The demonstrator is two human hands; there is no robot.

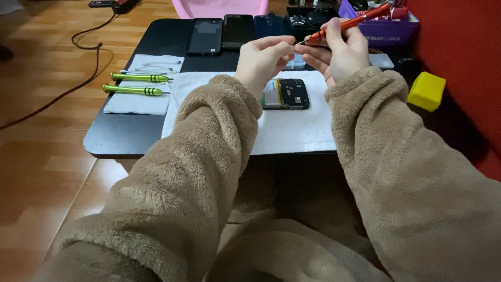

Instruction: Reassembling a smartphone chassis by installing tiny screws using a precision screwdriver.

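My right hand (342, 52) grips an orange screwdriver (355, 22), its tip pointing left toward my left hand (263, 57). The fingertips of my left hand are pinched together at the screwdriver's tip; whether something tiny is between them I cannot tell. Both hands hover above an opened phone (287, 94) with its back cover off, lying on a white cloth (292, 130) on the black table (130, 136). Fuzzy tan sleeves cover both arms.
Two green screwdrivers (136, 83) and thin metal tweezers (154, 67) lie on a white cloth at the left. Several dark phones (224, 32) lie at the table's far edge. A purple box (389, 28) stands at far right, a yellow block (427, 91) on the red seat.
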